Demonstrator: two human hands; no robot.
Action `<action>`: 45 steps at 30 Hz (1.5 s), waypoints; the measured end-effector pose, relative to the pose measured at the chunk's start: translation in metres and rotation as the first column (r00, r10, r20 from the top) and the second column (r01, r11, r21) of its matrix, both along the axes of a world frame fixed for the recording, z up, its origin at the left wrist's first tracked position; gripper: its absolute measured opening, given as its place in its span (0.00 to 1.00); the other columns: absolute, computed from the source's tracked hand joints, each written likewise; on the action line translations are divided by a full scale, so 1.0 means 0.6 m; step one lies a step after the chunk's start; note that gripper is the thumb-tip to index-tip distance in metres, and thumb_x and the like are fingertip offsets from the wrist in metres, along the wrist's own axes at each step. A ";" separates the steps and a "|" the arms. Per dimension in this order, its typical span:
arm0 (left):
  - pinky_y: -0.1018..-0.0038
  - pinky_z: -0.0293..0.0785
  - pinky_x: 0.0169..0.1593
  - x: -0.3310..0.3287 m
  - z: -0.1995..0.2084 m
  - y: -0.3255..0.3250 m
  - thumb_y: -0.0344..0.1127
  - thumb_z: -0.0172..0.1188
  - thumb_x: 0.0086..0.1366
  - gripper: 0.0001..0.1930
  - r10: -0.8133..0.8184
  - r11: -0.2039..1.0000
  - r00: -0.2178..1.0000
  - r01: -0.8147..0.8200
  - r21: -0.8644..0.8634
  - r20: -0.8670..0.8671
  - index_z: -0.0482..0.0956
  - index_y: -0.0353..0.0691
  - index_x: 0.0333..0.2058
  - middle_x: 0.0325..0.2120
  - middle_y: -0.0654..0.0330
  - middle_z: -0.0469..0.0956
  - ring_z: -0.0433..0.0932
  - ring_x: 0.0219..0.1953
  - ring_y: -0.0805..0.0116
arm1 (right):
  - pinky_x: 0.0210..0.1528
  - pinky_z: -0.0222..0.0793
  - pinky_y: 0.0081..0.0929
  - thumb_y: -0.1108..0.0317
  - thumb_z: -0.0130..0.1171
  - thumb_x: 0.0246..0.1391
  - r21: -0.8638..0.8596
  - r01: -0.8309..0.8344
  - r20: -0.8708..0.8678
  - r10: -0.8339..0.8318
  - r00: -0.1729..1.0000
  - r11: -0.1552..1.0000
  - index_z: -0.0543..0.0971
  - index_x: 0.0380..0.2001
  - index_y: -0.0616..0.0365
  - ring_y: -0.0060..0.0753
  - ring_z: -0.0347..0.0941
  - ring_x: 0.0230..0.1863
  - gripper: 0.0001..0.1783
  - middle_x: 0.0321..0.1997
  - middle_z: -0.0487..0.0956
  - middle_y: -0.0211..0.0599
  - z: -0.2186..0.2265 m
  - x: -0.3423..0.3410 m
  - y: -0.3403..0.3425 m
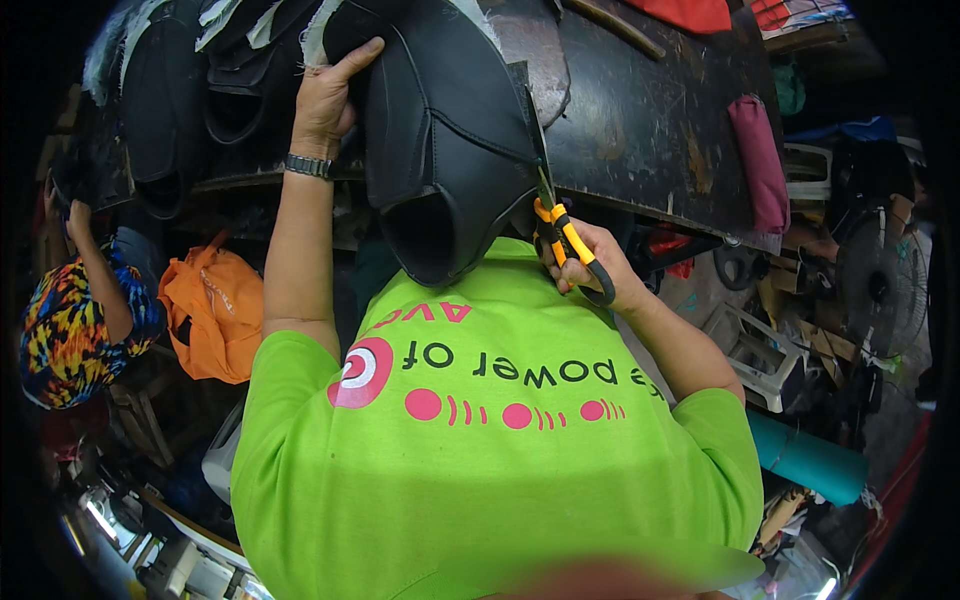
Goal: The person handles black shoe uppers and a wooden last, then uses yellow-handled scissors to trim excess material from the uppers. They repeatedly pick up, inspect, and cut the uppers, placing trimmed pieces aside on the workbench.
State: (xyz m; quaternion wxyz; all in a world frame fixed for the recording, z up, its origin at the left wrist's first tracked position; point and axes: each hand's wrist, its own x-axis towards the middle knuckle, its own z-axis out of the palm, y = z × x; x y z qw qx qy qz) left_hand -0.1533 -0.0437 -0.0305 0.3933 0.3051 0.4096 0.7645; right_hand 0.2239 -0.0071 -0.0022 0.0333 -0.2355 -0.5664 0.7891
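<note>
A black shoe upper (455, 125) with stitched seams and frayed white lining hangs over the table's near edge, its opening toward me. At its far left part, my left hand (325, 105) is closed on it, thumb on top and the other fingers mostly hidden. My right hand (588, 255) is closed on scissors (563, 230) with yellow and black handles. The blades point away from me along the upper's right edge; whether they touch it I cannot tell. More black shoe uppers (165, 110) with frayed white lining lie to the left.
The dark worn table (650, 130) bears a wooden stick (620, 28), red cloth (690, 12) and a maroon roll (760, 165). An orange bag (212, 310) hangs at left, beside another person in a multicoloured shirt (85, 315). A fan (880, 280) and teal roll (805, 458) are at right.
</note>
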 end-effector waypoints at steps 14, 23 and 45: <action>0.70 0.82 0.47 0.002 -0.001 -0.004 0.21 0.66 0.58 0.19 -0.015 0.999 1.000 0.016 -0.028 0.018 0.77 0.35 0.49 0.40 0.56 0.83 0.84 0.41 0.65 | 0.21 0.63 0.11 0.60 0.71 0.52 -0.137 0.095 0.005 -0.095 0.995 0.986 0.76 0.36 0.59 0.10 0.65 0.19 0.17 0.22 0.70 0.21 -0.002 0.006 -0.018; 0.70 0.79 0.50 0.009 0.016 -0.007 0.23 0.63 0.61 0.16 -0.060 0.997 0.998 0.061 0.049 -0.022 0.78 0.35 0.49 0.42 0.59 0.82 0.82 0.43 0.67 | 0.33 0.71 0.19 0.52 0.61 0.55 -0.074 -0.024 0.080 0.030 0.996 0.997 0.74 0.37 0.60 0.20 0.72 0.27 0.21 0.28 0.74 0.30 0.022 -0.013 0.010; 0.72 0.79 0.50 -0.004 0.020 -0.008 0.22 0.66 0.59 0.21 -0.134 0.990 0.985 0.127 -0.068 -0.108 0.78 0.41 0.51 0.43 0.61 0.82 0.82 0.43 0.69 | 0.29 0.71 0.17 0.47 0.63 0.56 -0.153 0.042 -0.031 -0.048 0.998 0.987 0.72 0.38 0.59 0.17 0.72 0.28 0.24 0.30 0.73 0.31 0.010 -0.037 -0.002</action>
